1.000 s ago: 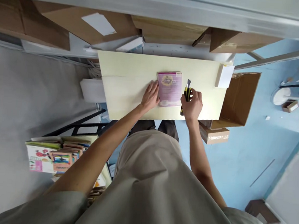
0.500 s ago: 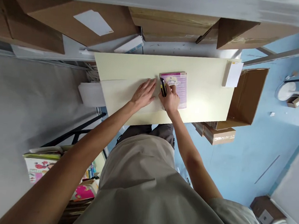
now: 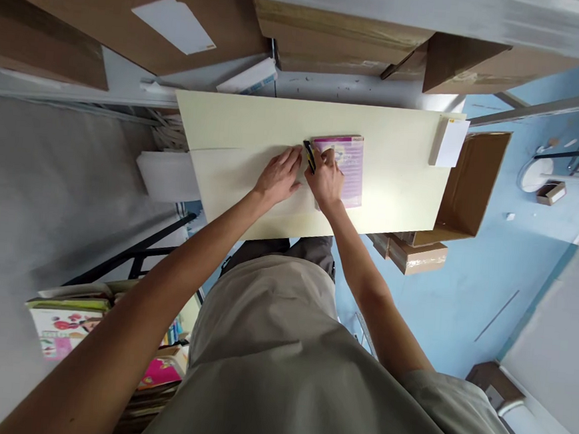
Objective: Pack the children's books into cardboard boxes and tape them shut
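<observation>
A purple book (image 3: 353, 175), possibly under clear wrap, lies flat on the pale yellow board (image 3: 397, 179) of the table. My right hand (image 3: 326, 183) is closed around a black and yellow utility knife (image 3: 309, 157), over the book's left part. The knife's front end points away from me, by the book's upper left corner. To the left, my left hand (image 3: 279, 175) rests flat on the board with its fingers stretched out. A narrow gap separates its fingertips from the knife.
A white stack of cards or paper (image 3: 450, 143) sits at the board's right end, beside an open cardboard box (image 3: 475, 185). Cardboard boxes (image 3: 333, 43) line the shelf behind. Lower left, colourful books (image 3: 67, 326) are piled up. A white bin (image 3: 167, 175) stands left of the table.
My right hand and the knife have shifted slightly left and away from me, to the book's upper left corner. My left hand stays flat in place. The view has shifted a little.
</observation>
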A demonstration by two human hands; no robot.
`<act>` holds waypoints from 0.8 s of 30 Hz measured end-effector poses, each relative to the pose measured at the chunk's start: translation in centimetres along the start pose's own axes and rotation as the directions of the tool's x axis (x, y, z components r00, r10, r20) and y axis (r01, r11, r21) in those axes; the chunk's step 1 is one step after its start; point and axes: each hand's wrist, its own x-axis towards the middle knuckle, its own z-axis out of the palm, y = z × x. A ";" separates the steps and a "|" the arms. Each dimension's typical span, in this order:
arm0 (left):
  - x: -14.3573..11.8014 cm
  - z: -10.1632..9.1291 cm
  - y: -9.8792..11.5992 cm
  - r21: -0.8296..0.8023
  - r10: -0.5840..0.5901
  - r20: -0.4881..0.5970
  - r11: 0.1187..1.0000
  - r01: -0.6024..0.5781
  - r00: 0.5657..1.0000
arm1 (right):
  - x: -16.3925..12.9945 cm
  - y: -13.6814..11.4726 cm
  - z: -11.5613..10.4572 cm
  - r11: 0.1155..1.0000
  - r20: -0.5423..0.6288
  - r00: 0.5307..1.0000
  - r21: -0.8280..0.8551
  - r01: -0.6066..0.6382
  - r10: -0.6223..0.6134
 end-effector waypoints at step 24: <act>0.2 0.4 0.0 -0.064 0.010 -0.011 0.998 -0.011 1.000 | -7.1 1.3 2.3 1.000 0.028 1.000 0.014 -0.009 0.009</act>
